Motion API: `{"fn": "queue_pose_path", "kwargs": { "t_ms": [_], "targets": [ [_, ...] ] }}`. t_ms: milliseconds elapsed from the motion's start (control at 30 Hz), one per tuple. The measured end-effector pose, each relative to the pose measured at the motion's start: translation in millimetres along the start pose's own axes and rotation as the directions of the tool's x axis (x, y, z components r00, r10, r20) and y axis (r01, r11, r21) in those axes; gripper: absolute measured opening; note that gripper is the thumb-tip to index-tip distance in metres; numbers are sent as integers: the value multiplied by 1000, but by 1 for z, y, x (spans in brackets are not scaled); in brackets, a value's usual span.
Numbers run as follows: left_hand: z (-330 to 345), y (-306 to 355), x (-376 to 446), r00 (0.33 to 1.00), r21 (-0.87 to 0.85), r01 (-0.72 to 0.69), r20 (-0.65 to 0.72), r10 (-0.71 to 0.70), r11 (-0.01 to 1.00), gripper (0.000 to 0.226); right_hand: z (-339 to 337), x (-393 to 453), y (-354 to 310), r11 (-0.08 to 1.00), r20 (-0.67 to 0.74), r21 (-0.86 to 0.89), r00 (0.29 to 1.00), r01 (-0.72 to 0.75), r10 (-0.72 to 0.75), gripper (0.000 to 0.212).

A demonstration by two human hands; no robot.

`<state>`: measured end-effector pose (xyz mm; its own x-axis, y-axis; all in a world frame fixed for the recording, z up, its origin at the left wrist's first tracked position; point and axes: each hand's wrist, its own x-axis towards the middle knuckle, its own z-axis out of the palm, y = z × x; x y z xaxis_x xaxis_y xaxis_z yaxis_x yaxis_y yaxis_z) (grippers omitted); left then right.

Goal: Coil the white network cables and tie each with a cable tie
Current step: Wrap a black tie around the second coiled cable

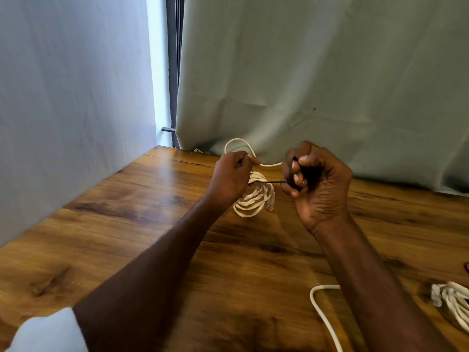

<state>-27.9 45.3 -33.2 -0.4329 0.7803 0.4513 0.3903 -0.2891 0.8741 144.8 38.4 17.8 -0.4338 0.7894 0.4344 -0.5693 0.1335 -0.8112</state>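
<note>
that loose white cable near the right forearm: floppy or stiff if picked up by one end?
Probably floppy: the loose white cable lies in a soft curve on the table. Likely light, so it would trail and drag. Its round jacket may slide easily on the glossy wood.

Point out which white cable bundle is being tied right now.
The coiled cable between both hands, with a black cable tie across it. The other bundle lies untouched at the table's right edge.

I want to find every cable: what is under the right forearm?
A loose white cable runs under the right forearm on the table. Where it continues beneath is covered.
</note>
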Motion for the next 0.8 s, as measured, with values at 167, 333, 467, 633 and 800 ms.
{"fn": "queue_pose_path", "kwargs": {
  "t_ms": [167, 333, 467, 633, 800],
  "targets": [
    [-1, 2, 0, 1000, -27, -7, -7, 7, 1000, 30, -1, 0, -4, 999, 116, -9, 993, -33, 34, 16],
    [-2, 4, 0, 1000, 19, -15, -3, 15, 1000, 29, -4, 4, 0, 998, -98, -56, 995, -10, 5, 18],
    [-1, 7, -4, 993, 38, -106, 65, 103, 994, 27, -11, 11, 13, 873, -334, -487, 924, -2, -185, 21],
    [1, 14, -9, 952, 140, -280, 169, 256, 950, 25, -17, 12, 26, 746, -285, -664, 910, 38, -300, 17],
    [3, 18, -11, 929, 185, -344, 209, 305, 921, 23, -17, 12, 25, 719, -257, -691, 905, 73, -339, 14]
  ]
}}
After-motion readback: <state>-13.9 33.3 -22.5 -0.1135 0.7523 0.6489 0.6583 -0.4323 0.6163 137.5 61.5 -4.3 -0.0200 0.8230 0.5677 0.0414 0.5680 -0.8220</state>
